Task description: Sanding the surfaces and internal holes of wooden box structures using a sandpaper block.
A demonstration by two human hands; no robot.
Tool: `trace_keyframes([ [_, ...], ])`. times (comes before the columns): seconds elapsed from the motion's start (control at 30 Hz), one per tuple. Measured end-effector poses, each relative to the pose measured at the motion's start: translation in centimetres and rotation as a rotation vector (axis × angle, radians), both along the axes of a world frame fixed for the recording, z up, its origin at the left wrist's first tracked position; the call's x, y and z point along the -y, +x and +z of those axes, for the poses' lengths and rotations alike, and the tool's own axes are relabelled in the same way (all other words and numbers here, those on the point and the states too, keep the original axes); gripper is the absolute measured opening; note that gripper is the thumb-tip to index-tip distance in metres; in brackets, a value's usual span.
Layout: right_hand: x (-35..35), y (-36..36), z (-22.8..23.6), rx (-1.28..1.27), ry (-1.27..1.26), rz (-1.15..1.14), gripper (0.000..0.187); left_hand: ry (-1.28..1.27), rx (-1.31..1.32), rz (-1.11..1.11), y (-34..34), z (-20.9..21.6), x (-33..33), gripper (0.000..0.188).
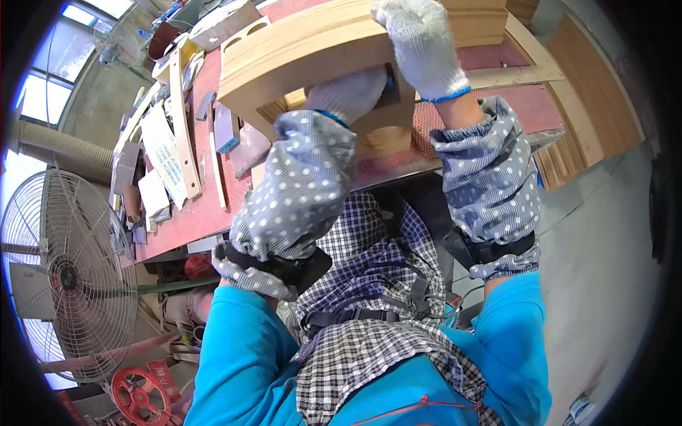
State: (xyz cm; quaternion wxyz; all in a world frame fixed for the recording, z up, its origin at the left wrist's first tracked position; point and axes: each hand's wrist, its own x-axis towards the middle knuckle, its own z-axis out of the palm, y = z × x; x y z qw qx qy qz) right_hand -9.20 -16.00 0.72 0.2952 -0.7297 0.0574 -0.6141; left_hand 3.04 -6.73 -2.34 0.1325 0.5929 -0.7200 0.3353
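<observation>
A pale brown wooden frame (298,60) with a moulded face and rectangular openings stands on the red workbench in front of me. My left hand (348,96), in a white knit glove, reaches into one of its openings. A small dark and blue piece (388,78) shows at its fingertips, too little of it to name; the fingers look closed and are partly hidden. My right hand (423,50), also gloved in white, is closed over the upper part of the frame, with its fingertips out of sight. Dotted grey sleeve covers wrap both forearms.
Wood strips (181,128), blocks and scraps crowd the left of the red bench top (185,224). A large wire-caged fan (67,277) stands at left, above a red handwheel (141,396). Wooden frames and panels (586,85) lean at right beside the grey floor.
</observation>
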Motion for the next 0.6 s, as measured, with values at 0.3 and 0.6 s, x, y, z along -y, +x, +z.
trace_keyframes([
  [0.3,-1.3,-0.1,1.1,-0.044,0.108,0.052,0.027,0.183,-0.039,0.361,-2.6,0.2,-1.9,0.023],
  [0.6,-1.4,0.3,1.3,-0.047,0.127,0.026,0.023,0.236,-0.431,0.358,-2.2,0.5,-1.3,0.032],
])
